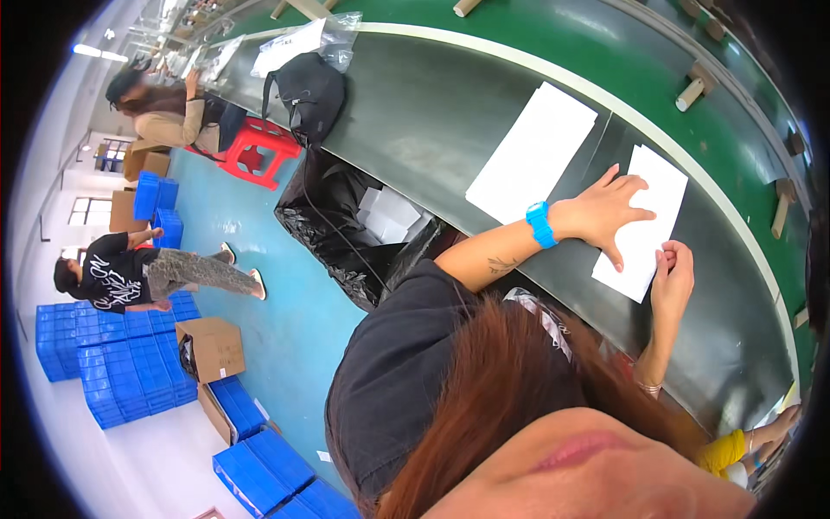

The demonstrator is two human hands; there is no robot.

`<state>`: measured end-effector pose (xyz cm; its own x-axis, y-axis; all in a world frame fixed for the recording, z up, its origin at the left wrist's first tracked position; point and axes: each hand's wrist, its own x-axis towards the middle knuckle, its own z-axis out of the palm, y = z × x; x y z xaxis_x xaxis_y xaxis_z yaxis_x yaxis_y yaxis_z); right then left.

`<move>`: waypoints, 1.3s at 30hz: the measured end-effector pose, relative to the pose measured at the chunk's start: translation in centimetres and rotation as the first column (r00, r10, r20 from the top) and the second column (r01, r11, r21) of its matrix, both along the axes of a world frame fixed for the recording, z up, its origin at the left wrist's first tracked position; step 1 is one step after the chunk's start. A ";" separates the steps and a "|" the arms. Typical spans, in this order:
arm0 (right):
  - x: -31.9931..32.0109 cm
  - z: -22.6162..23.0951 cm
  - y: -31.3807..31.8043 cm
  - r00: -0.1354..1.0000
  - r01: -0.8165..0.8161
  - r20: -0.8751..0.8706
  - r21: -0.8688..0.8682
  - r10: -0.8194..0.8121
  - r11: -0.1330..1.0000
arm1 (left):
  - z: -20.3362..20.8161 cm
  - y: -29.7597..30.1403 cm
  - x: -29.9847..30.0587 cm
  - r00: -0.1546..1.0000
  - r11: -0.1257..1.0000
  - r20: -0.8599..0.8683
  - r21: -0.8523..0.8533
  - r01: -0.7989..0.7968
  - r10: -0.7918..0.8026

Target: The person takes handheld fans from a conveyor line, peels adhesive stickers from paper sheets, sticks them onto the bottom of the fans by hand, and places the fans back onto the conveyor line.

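Head view shows the left hand (596,212), wearing a blue watch (541,226), lying with fingers spread and gripping nothing across the white sheets (641,244) on the dark surface (415,108). At these sheets' near right edge, the right hand (675,275) has its fingers bent, though whether they pinch the paper I cannot tell. Another white stack (532,156) lies just beside, to the left.

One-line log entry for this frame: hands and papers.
left hand: spread on right paper pile | right hand: at that pile's right edge | left paper pile: lies apart
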<state>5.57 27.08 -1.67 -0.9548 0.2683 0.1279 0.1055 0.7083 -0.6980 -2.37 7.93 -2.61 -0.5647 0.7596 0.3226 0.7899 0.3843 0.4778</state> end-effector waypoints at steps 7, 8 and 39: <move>2.7 1.5 1.2 0.979 -0.189 -0.081 0.006 0.189 0.982 | 0.8 0.1 0.7 0.999 1.000 -0.041 -0.013 -0.005 0.004; 3.2 1.8 1.4 0.973 -0.227 -0.072 -0.119 0.219 0.967 | 0.8 -0.2 0.9 0.999 1.000 -0.030 -0.005 -0.012 0.012; 7.9 -5.8 10.0 0.953 -0.157 -0.304 -0.490 0.001 0.857 | 20.8 -3.0 10.8 0.963 0.262 -0.250 0.927 0.267 -0.096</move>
<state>13.44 37.12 -7.50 -0.9186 0.2948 0.2631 -0.1924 0.2477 -0.9495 8.47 4.97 18.17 -0.3487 -0.0560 0.9356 0.8523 -0.4341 0.2917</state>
